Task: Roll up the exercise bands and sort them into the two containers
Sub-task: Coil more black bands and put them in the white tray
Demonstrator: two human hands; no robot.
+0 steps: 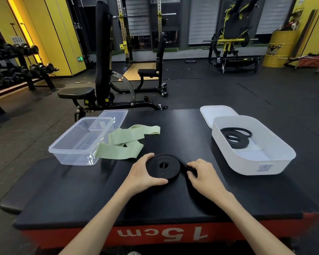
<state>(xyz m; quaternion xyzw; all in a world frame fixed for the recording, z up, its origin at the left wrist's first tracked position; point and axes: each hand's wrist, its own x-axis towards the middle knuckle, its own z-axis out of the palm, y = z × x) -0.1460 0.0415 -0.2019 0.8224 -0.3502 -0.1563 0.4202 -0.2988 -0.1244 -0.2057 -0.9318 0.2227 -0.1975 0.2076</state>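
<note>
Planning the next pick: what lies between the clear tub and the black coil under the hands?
Head view: loose green bands lie between clear tub and black coil, one end at the tub's corner.

A black band [164,167] lies flat near the middle, wound into a coil with a short tail running off to the right; the left hand [145,173] cups the coil, the right hand [201,173] pinches the tail. Just beyond, a pale green band [125,142] sprawls unrolled against the clear tub [63,150] at left. The white tub [247,162] at right holds a loosely coiled band [236,137], also black
</note>
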